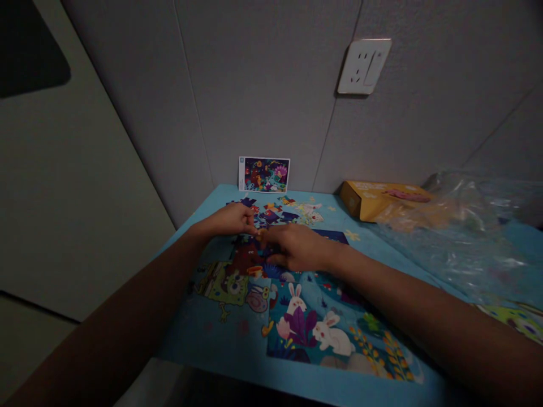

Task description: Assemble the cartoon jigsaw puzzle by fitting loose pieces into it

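A partly joined jigsaw puzzle (314, 328) with white rabbits and purple plants lies on a blue cartoon-printed table cover (203, 333). My left hand (231, 219) and my right hand (297, 247) meet fingertip to fingertip over the puzzle's upper left edge. Both have their fingers curled in a pinch, seemingly on a small dark puzzle piece (259, 233) between them; the dim light hides what it is. Loose puzzle pieces (280, 212) lie scattered just beyond the hands.
A reference picture card (263, 174) leans against the grey wall at the table's back. A yellow box (382, 199) lies at the back right, beside a crumpled clear plastic bag (470, 237). A white wall socket (363, 66) is above.
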`<state>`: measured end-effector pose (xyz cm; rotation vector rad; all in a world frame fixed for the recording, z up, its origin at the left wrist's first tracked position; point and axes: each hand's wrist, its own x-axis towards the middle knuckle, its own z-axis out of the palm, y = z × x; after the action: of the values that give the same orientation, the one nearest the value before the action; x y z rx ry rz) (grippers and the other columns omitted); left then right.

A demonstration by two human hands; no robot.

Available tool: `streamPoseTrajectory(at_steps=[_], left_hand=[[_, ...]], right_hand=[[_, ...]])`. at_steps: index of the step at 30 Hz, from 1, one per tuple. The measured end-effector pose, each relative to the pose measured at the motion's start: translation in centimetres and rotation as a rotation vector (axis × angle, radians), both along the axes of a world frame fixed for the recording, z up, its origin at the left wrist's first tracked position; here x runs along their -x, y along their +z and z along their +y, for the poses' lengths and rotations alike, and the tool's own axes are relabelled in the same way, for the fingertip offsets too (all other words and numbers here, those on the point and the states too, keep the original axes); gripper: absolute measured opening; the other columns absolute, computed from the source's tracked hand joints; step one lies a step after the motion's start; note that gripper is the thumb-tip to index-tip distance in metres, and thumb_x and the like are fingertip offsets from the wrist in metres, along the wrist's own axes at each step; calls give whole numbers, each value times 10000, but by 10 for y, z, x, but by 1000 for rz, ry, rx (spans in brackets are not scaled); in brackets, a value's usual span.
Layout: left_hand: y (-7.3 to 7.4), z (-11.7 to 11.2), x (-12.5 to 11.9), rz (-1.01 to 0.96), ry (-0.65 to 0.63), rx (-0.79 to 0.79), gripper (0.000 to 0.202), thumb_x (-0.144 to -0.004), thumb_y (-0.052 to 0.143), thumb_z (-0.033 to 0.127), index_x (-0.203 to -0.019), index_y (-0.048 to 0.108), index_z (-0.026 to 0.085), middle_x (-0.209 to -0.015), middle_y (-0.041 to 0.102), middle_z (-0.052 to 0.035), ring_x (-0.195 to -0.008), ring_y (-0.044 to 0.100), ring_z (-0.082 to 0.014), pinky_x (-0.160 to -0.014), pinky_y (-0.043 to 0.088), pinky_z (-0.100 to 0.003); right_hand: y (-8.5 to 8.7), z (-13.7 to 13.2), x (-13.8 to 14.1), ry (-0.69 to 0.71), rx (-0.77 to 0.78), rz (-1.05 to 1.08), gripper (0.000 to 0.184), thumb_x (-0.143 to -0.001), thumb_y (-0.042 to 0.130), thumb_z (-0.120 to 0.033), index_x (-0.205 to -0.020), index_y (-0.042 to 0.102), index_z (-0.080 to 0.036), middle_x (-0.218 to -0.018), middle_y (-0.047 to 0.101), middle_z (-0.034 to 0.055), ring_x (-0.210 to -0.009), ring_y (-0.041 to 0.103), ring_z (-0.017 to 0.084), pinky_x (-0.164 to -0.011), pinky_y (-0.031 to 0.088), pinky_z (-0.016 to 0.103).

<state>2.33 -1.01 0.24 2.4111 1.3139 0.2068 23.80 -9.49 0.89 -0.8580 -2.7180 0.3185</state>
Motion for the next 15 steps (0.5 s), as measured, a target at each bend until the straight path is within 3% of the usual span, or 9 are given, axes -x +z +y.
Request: streamPoseTrajectory(at_steps=[2, 5, 9, 15], left_hand=[[0, 0, 1, 14, 19, -33, 318, -680, 739, 469, -757, 687, 165, -620, 562, 8, -591, 483, -132, -542, 276, -244], [-1, 0, 0, -11, 31, -75, 292, -694, 718, 458, -732, 677, 172, -622, 557, 13, -600, 476, -130, -552, 274, -243], [-5, 0, 2, -96, 85, -116, 293, -770, 630, 458, -781, 696, 173, -593, 544, 17, -582, 473, -134, -556, 285, -251], [-10, 5, 7, -127, 169, -264, 363, -802, 580, 515, -924, 728, 208, -654, 585, 9, -618, 530, -154, -562, 312, -256]], right_hand=[[16, -27, 5, -9, -13, -141, 523, -707, 741, -490, -1138, 637, -214, -1139, 634, 135, -778, 621, 221, -621, 432, 311], [32, -66, 14, 6, 59, -395, 918, -540, 771, -652, -1296, 557, -176, -1231, 573, 234, -875, 652, 329, -665, 498, 387], [41, -85, 23, -18, 105, -554, 939, -610, 725, -678, -1348, 503, -143, -1321, 494, 311, -972, 646, 436, -690, 537, 493], [49, -82, 20, -69, 138, -635, 906, -679, 719, -628, -1399, 457, -143, -1331, 518, 289, -1110, 598, 443, -796, 541, 527]])
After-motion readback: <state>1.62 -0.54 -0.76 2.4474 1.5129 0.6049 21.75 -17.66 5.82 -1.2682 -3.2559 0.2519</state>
